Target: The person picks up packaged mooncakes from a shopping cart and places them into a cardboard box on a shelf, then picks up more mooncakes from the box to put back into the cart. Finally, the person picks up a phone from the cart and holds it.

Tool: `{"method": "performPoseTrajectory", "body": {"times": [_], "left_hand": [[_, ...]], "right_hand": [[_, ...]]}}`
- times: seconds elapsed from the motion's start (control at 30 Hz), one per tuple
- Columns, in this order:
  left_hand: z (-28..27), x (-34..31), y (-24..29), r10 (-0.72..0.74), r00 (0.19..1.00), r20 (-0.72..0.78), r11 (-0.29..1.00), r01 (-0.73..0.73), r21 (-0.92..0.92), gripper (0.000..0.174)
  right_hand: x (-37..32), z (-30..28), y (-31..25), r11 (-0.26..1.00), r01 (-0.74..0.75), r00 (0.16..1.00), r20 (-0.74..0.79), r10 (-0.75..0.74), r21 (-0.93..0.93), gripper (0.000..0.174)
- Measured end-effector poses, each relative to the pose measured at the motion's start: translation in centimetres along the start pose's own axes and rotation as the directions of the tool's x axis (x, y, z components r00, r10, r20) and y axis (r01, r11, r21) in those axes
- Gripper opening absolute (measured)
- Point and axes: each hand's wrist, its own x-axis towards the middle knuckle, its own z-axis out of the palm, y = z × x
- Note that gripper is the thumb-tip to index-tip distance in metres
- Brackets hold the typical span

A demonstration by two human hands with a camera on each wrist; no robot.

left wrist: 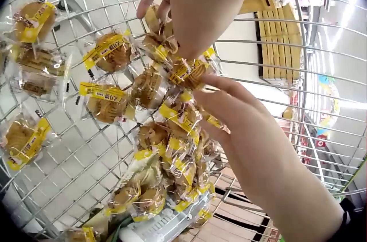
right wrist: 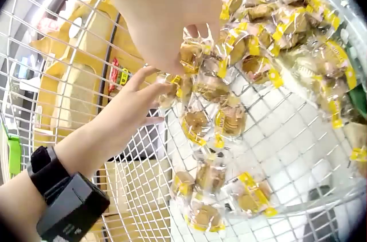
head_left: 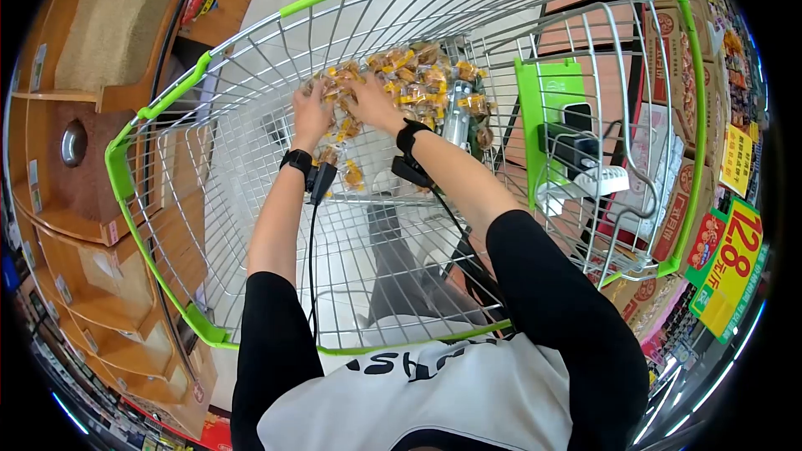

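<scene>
Many small mooncakes in clear wrappers with yellow labels lie in a wire shopping cart. At the far side of the pile, my left hand has its thumb and fingers curled around a wrapped mooncake. Beside it, my right hand reaches down with bent fingers, its fingertips gripping another mooncake. The hands are close together. Several mooncakes lie in a short row near the hands, and a few others lie apart on the wire floor. The palms hide part of what is held.
A long clear pack lies beside the pile. The cart's child seat holds a green panel, black devices and a white power strip. Grain bins stand left; stacked cartons stand right.
</scene>
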Motion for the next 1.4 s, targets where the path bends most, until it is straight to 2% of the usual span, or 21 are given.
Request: {"method": "performPoseTrajectory", "body": {"times": [0.1, 0.2, 0.3, 0.43, 0.53, 0.57, 0.6, 0.63, 0.67, 0.73, 0.8, 0.83, 0.9, 1.0, 1.03, 1.1, 1.17, 1.23, 1.27, 1.3, 1.4], "left_hand": [[1.1, 1.8, -1.2, -0.080, 0.997, -0.007, 0.984, 0.077, -0.163, 0.043], [2.1, 2.4, -1.8, -0.166, 0.985, -0.041, 0.947, 0.148, -0.287, 0.036], [3.1, 3.3, -1.8, -0.303, 0.949, -0.087, 0.813, 0.210, -0.544, 0.037], [3.9, 3.4, -3.2, -0.276, 0.958, -0.072, 0.771, 0.176, -0.612, 0.026], [5.3, 2.9, -5.8, -0.201, 0.979, 0.025, 0.848, 0.187, -0.495, 0.025], [6.2, 2.2, -6.4, 0.085, 0.968, -0.237, 0.964, -0.139, -0.224, 0.028], [5.3, 1.4, -4.8, 0.098, 0.966, -0.237, 0.962, -0.153, -0.224, 0.028], [3.9, -0.1, -2.3, -0.216, 0.976, 0.024, 0.836, 0.197, -0.512, 0.026], [2.7, -1.4, -0.3, -0.412, 0.838, 0.357, 0.545, 0.541, -0.640, 0.025], [1.2, -3.5, 1.2, -0.382, 0.746, 0.546, 0.369, 0.664, -0.650, 0.025], [0.9, -5.3, 1.9, -0.319, 0.646, 0.693, 0.329, 0.761, -0.558, 0.025], [0.7, -6.5, 2.2, -0.304, 0.618, 0.725, 0.375, 0.777, -0.505, 0.027], [-1.1, -8.5, 4.6, -0.276, 0.546, 0.791, 0.475, 0.793, -0.382, 0.031], [-2.4, -10.8, 6.0, -0.128, 0.386, 0.914, 0.663, 0.718, -0.211, 0.031], [-5.3, -11.1, 9.5, -0.144, 0.361, 0.921, 0.677, 0.715, -0.175, 0.027], [-6.1, -11.8, 10.0, -0.139, 0.391, 0.910, 0.679, 0.706, -0.199, 0.034], [-7.4, -12.2, 11.9, -0.139, 0.418, 0.898, 0.677, 0.702, -0.222, 0.041], [-11.4, -12.4, 16.7, 0.170, 0.568, 0.805, 0.804, 0.393, -0.447, 0.034], [-12.5, -12.8, 18.1, 0.330, 0.594, 0.734, 0.813, 0.215, -0.540, 0.031], [-12.8, -13.1, 17.4, 0.217, 0.617, 0.756, 0.768, 0.370, -0.522, 0.022], [-14.4, -13.4, 21.0, 0.394, 0.542, 0.742, 0.677, 0.375, -0.633, 0.021]], "right_hand": [[2.3, 1.9, -0.1, 0.975, -0.115, 0.992, -0.038, 0.124, 0.188, 0.041], [3.0, 2.8, -0.5, 0.976, -0.193, 0.970, -0.133, 0.206, 0.104, 0.034], [3.5, 3.3, -0.4, 0.968, -0.213, 0.969, -0.100, 0.228, 0.135, 0.032], [2.5, 4.8, 0.3, 0.963, -0.243, 0.967, -0.056, 0.251, 0.112, 0.034], [0.1, 5.0, 0.1, 0.973, -0.220, 0.969, -0.104, 0.226, 0.065, 0.033], [-1.0, 4.2, -0.3, 0.973, -0.230, 0.972, -0.039, 0.232, 0.032, 0.032], [-2.1, 3.4, -0.7, 0.971, -0.240, 0.970, 0.026, 0.240, -0.003, 0.031], [-3.2, 2.6, -1.1, 0.969, -0.246, 0.969, 0.011, 0.246, -0.003, 0.031], [-4.3, 1.8, -1.6, 0.961, -0.277, 0.959, 0.057, 0.276, 0.008, 0.029], [-6.5, 0.2, -2.0, 0.950, -0.312, 0.947, 0.088, 0.310, 0.015, 0.027], [-8.6, -1.2, -2.5, 0.957, -0.291, 0.942, 0.175, 0.286, 0.003, 0.019], [-9.2, -1.9, -3.0, 0.957, -0.291, 0.945, 0.160, 0.286, 0.007, 0.019], [-10.2, -3.5, -3.9, 0.965, -0.212, 0.891, 0.377, 0.255, -0.153, 0.031], [-12.9, -8.0, -7.7, 0.985, -0.155, 0.914, 0.366, 0.172, -0.077, 0.019], [-13.6, -8.8, -8.5, 0.985, -0.157, 0.922, 0.345, 0.173, -0.074, 0.019], [-14.7, -10.2, -9.8, 0.999, -0.027, 0.928, 0.373, 0.010, 0.039, 0.019], [-16.4, -13.8, -12.2, 0.991, -0.041, 0.922, 0.387, -0.012, 0.128, 0.018], [-18.6, -15.8, -13.4, 0.975, -0.047, 0.911, 0.409, -0.047, 0.218, 0.017], [-19.9, -16.3, -13.6, 0.939, 0.125, 0.946, 0.248, -0.210, 0.320, 0.015], [-21.2, -16.8, -13.8, 0.870, 0.303, 0.933, 0.064, -0.354, 0.388, 0.014], [-26.0, -20.3, -15.2, 0.804, 0.212, 0.939, 0.111, -0.324, 0.556, 0.018]]}}
